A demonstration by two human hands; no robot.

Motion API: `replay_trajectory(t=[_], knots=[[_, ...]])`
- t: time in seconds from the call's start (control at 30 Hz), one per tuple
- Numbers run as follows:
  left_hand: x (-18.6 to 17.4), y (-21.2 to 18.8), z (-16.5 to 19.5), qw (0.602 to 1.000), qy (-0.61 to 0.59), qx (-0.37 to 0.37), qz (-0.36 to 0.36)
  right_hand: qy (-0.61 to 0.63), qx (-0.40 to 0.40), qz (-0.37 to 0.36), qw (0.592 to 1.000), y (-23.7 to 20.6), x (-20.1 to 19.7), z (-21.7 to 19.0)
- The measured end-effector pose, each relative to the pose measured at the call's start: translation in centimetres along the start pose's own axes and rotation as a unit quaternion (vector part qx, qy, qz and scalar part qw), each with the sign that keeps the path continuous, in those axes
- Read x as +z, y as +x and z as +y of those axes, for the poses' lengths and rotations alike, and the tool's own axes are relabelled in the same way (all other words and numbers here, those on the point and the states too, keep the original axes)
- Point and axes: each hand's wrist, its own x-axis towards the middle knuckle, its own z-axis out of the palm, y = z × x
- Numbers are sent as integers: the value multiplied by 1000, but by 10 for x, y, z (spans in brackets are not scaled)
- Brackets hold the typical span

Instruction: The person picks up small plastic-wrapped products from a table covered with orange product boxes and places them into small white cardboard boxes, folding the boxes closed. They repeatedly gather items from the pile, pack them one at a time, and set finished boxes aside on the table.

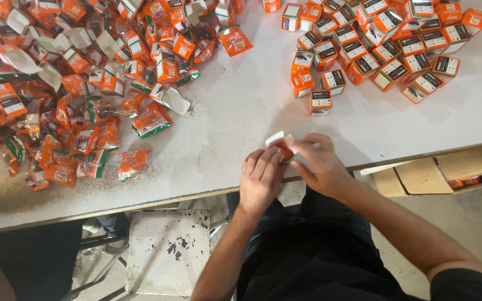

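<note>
Head view looks straight down on a white table [235,111], and both hands meet at its near edge. The left hand [260,178] curls its fingers around a small orange carton [282,146], steadying it from below, while the right hand [322,164] closes on the same carton from the other side, thumb and fingers pinching near its white open flap. Held between both hands like that, the carton sits just above the table edge, close to the body, where the flap is easy to work.

Off to the left lies a loose heap of orange sachets [85,111], mixed with flat, unfolded cartons, all within arm's reach. At upper right stands a tight cluster of closed boxes [375,47], kept well apart from the heap. A brown cardboard box [425,175] waits below the table edge at right.
</note>
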Motion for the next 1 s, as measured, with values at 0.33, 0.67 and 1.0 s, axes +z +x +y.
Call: replay_trajectory(t=[0.33,0.67,1.0], knots=[[2,0,2,990,-85,-100,-43,209,220,0,953,1,4,-3],[-2,9,-9,974,-179,-117,-68,201,174,-42,963,4,16,10],[1,-6,-8,974,-179,-128,-58,196,-22,-101,975,11,-8,15]])
